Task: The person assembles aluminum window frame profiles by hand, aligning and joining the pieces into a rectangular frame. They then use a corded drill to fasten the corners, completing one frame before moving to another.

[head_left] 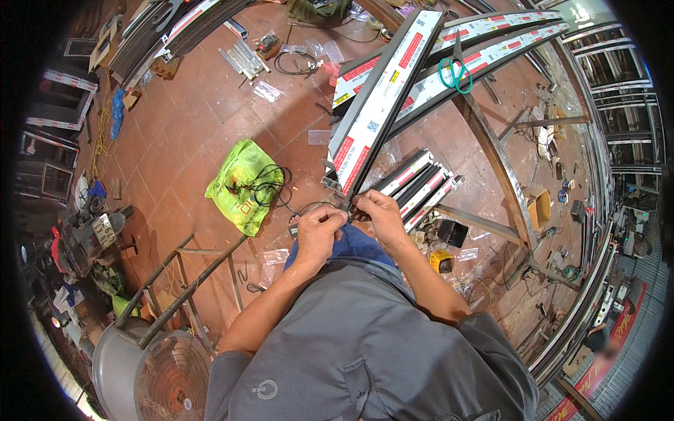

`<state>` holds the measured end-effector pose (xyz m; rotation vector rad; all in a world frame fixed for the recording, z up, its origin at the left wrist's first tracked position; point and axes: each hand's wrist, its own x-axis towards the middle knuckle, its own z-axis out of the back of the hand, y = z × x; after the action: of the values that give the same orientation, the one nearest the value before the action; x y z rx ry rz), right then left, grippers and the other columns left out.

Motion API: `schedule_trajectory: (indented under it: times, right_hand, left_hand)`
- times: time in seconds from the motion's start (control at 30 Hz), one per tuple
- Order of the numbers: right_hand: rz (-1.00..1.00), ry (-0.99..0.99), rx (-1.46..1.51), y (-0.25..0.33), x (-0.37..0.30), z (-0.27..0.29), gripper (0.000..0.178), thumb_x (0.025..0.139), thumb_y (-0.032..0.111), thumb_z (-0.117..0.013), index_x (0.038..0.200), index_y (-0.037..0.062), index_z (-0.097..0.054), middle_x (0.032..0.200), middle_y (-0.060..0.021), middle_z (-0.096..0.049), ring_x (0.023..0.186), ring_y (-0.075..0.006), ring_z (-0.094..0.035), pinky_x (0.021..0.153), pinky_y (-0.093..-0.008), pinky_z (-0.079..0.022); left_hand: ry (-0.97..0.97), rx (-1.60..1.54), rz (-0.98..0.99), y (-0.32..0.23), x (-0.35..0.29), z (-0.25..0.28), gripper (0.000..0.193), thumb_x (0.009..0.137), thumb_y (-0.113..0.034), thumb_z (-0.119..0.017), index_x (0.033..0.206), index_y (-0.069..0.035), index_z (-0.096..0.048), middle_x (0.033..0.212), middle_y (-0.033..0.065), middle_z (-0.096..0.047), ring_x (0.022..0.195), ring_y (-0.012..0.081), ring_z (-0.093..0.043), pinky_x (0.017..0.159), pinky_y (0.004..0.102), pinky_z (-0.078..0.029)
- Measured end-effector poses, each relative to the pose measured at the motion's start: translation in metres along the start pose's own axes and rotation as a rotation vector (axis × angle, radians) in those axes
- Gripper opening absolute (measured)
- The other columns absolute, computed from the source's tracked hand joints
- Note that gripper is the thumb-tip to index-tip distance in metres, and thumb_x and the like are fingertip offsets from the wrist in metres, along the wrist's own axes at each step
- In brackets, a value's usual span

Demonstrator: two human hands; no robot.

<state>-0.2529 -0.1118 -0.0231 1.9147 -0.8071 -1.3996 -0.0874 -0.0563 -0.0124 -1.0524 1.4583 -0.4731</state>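
Note:
My left hand (319, 233) is closed in a pinch in front of my waist. Beside it my right hand (381, 219) is pinched too, at the near end of a long profile bar (382, 105) with white and red protective film. A thin black cord (286, 205) runs from a yellow-green plastic bag (242, 188) on the floor to my fingers, which seem to grip it; its end is hidden between them. Green-handled scissors (456, 76) lie on more film-covered profiles (491, 56) beyond my right hand.
Shorter profiles (421, 184) lie right of my hands, near a brown metal frame (495, 154). A yellow tape measure (441, 262) is on the tiled floor. At left are a metal stand (186, 291) and a large fan (168, 379). Small metal tubes (242, 59) lie farther off.

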Motion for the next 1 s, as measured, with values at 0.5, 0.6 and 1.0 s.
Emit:
schedule_trajectory:
  times: [0.5, 0.6, 1.0]
  right_hand:
    - [-0.015, 0.061, -0.019, -0.013, 0.004, 0.011, 0.021, 0.103, 0.019, -0.063, 0.097, -0.0002, -0.070, 0.090, -0.0006, -0.068, 0.085, -0.0089, -0.060, 0.077, -0.0270, -0.047]
    - [0.002, 0.081, -0.033, -0.020, 0.003, 0.015, 0.024, 0.105, 0.021, -0.061, 0.099, -0.0001, -0.069, 0.094, -0.0002, -0.068, 0.089, -0.0089, -0.059, 0.081, -0.0277, -0.047]
    - [0.163, 0.056, -0.239, -0.022, 0.000, 0.012, 0.027, 0.103, 0.025, -0.067, 0.097, -0.0017, -0.068, 0.079, -0.0021, -0.063, 0.079, -0.0103, -0.056, 0.073, -0.0304, -0.047]
  left_hand:
    - [-0.015, 0.165, -0.034, 0.000, 0.006, -0.004, 0.019, 0.097, -0.012, -0.074, 0.087, 0.003, -0.070, 0.072, 0.0037, -0.068, 0.064, 0.0100, -0.062, 0.057, 0.0271, -0.046]
    - [-0.045, 0.183, -0.109, -0.003, 0.006, -0.013, 0.019, 0.099, -0.015, -0.074, 0.094, 0.003, -0.070, 0.076, 0.0055, -0.071, 0.066, 0.0110, -0.065, 0.060, 0.0269, -0.050]
    - [0.287, 0.927, -0.477, 0.056, 0.006, 0.052, 0.015, 0.097, -0.019, -0.072, 0.097, -0.004, -0.072, 0.086, 0.0162, -0.073, 0.083, 0.0303, -0.073, 0.072, 0.0425, -0.055]
